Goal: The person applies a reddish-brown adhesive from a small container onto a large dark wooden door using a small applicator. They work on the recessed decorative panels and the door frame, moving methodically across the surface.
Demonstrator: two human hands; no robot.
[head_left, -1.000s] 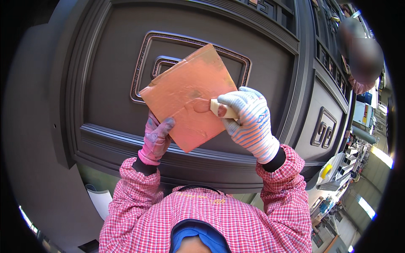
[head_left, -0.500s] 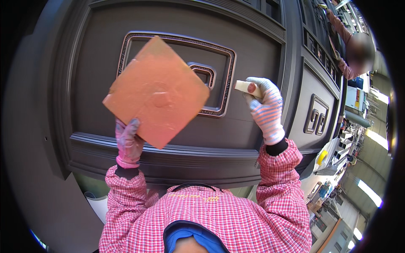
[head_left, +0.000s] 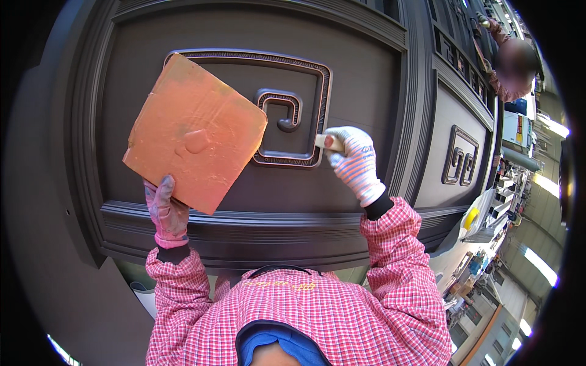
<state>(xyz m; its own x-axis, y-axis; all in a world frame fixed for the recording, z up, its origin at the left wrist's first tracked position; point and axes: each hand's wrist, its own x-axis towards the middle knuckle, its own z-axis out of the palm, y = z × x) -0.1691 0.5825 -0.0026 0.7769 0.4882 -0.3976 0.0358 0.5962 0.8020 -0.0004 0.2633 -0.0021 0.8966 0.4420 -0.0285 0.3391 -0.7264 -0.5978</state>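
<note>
My left hand (head_left: 167,212), in a stained pinkish glove, grips the lower corner of a square board (head_left: 201,110). Orange-copper paint coats the board's face, with a thick wet blob near its middle. My right hand (head_left: 359,166), in a white striped glove, is closed around a small off-white block (head_left: 325,142) with a reddish patch; its exact kind is unclear. The block's tip is at the right side of a raised rectangular spiral moulding (head_left: 325,91) with copper-tinted edges; contact cannot be made out. Behind the board, the moulding's left part is hidden.
The moulding sits on a large dark panel (head_left: 366,79) with stepped borders. To the right, a second panel (head_left: 436,131) bears a smaller scroll moulding (head_left: 461,155). Another person (head_left: 506,67) works at the upper right. A yellow roll (head_left: 471,218) lies among items at the right.
The board has moved left and turned, uncovering more of the spiral moulding. My right hand has moved left and slightly down, bringing the block to the moulding's right side.
</note>
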